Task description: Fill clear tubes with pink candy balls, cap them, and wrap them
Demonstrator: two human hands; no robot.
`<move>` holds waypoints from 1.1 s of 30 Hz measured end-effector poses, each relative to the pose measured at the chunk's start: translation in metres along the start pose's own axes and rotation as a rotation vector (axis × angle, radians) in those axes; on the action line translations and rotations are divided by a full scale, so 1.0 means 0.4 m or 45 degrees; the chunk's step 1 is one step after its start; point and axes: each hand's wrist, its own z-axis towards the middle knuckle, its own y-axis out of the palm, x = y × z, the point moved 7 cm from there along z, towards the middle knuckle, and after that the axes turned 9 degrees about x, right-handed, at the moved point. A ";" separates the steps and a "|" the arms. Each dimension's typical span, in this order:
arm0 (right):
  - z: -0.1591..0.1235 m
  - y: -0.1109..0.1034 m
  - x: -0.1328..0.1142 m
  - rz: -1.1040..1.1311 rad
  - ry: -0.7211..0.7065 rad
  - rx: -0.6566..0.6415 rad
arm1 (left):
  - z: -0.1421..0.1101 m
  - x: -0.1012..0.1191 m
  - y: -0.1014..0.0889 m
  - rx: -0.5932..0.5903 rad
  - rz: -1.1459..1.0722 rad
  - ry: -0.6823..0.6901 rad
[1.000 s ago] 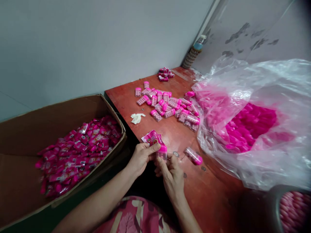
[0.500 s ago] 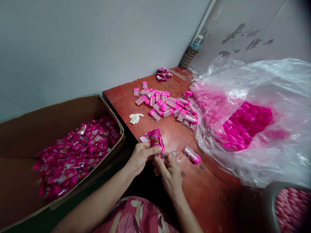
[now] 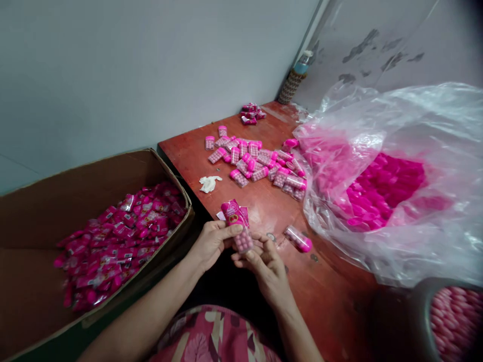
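The two hands are close together over the near edge of the counter (image 3: 324, 296), with one vial (image 3: 243, 242) between them. The left hand (image 3: 212, 242) is clamped on it, thumb pressed flat across the front and fingers bent behind. A printed wrapper (image 3: 233, 211) covers the vial's upper part, and its clear lower part shows pink balls. A second wrapper (image 3: 244, 215) shows behind the first, just beyond the left thumb.

The right hand (image 3: 268, 265) is half curled, its thumb at the vial's lower end and its fingers loosely bent; whether they grip from behind cannot be told.

Just right of the right hand lies a loose vial (image 3: 297, 239) with a pink cap. Beyond both hands are a white scrap (image 3: 209, 184) and a heap of vials (image 3: 259, 174). Left of the left hand stands a carton (image 3: 22, 296) of wrapped packs (image 3: 124, 246). Well to the right of the right hand are a clear bag (image 3: 426, 251) of pink pieces (image 3: 388, 188) and, nearer, a tub (image 3: 417, 306) of pink balls.
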 end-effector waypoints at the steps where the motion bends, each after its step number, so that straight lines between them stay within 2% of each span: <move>1: 0.002 0.000 0.002 0.036 0.012 -0.005 | -0.003 -0.004 0.001 -0.005 -0.014 -0.015; 5: 0.024 0.014 0.009 0.151 0.035 -0.018 | -0.027 -0.025 0.015 -0.096 -0.067 -0.077; 8: 0.040 0.039 0.011 0.129 0.053 -0.051 | -0.052 -0.008 0.001 -0.124 -0.108 -0.042; 10: 0.047 0.047 0.009 0.068 0.058 -0.061 | -0.062 0.035 -0.040 -0.026 -0.170 0.092; 13: 0.058 0.025 0.001 0.000 0.038 0.000 | -0.063 0.118 -0.124 0.257 -0.224 0.431; 15: 0.066 -0.006 -0.005 -0.039 0.013 0.091 | -0.050 0.148 -0.147 0.382 0.000 0.633; 17: 0.067 -0.037 -0.009 -0.097 -0.002 0.179 | -0.028 0.152 -0.123 0.406 0.462 0.832; 20: 0.059 -0.068 -0.014 -0.206 -0.010 0.280 | 0.009 0.112 -0.042 0.311 1.187 1.138; 22: 0.053 -0.082 -0.015 -0.269 0.001 0.342 | 0.035 0.075 -0.008 0.288 1.555 1.287; 24: 0.053 -0.091 -0.013 -0.327 0.023 0.373 | 0.053 0.051 0.002 0.320 1.810 1.408; 27: 0.063 -0.092 -0.019 -0.443 -0.012 0.384 | 0.053 0.038 -0.005 0.386 1.917 1.545; 31: 0.086 -0.089 -0.067 -0.679 -0.296 0.532 | 0.023 0.049 -0.007 0.414 1.762 1.652; 33: 0.106 -0.077 -0.078 -0.618 -0.327 0.505 | 0.002 0.059 0.006 0.354 1.652 1.674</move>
